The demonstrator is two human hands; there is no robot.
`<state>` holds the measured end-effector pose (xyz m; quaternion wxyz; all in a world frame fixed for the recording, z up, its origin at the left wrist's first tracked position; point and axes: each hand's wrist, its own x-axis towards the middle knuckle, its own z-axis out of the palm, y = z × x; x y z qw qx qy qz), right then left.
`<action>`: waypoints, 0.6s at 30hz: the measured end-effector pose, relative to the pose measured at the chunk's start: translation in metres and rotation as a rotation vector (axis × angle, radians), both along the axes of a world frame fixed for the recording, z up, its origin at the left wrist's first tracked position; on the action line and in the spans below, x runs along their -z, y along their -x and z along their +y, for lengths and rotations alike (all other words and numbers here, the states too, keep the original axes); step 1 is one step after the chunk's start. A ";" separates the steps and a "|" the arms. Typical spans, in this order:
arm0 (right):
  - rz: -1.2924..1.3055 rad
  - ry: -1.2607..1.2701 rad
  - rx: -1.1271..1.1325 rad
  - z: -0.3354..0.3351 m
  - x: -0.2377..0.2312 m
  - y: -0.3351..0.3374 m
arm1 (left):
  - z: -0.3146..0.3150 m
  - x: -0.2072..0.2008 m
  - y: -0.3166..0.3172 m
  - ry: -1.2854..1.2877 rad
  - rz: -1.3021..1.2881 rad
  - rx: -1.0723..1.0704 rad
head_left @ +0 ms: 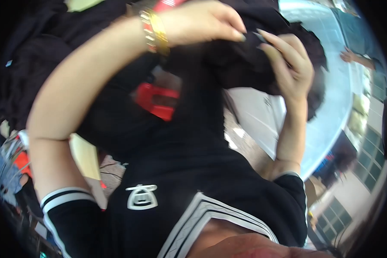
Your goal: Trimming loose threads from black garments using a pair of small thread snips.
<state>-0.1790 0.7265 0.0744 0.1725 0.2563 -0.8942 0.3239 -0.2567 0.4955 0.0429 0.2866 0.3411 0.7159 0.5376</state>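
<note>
Black cloth (245, 64) hangs in front of me, bunched below and between my hands. My left hand (206, 23), slightly smeared by motion and with gold and red bracelets (155, 32) at the wrist, pinches it with thumb and fingers together. Close by on the right, my right hand (290, 62) pinches the same dark fabric between thumb and index finger. The two sets of fingertips are only a short gap apart. Whether a small item sits between the fingertips, I cannot tell.
Dark fabric (26, 81) is heaped at the left. A red plastic part (161, 103) shows below my left wrist. To the right lies a pale blue sheeted surface (331, 99), where another person's hand (350, 56) rests. Mixed items (13, 159) crowd the far left.
</note>
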 end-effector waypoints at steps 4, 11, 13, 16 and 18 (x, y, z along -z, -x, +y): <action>-0.283 0.543 0.393 0.020 0.012 0.001 | 0.002 0.008 -0.009 0.115 0.050 0.137; -0.466 1.264 0.526 0.113 0.057 0.032 | -0.025 -0.018 -0.001 0.243 0.681 -0.165; -0.478 1.300 0.633 0.107 0.055 0.036 | -0.051 -0.045 0.011 0.142 0.820 -0.316; -0.451 1.325 0.705 0.098 0.051 0.042 | -0.113 -0.142 0.003 0.368 0.486 -0.732; -0.409 1.354 0.516 0.108 0.049 0.041 | -0.216 -0.201 0.031 0.085 0.647 -0.815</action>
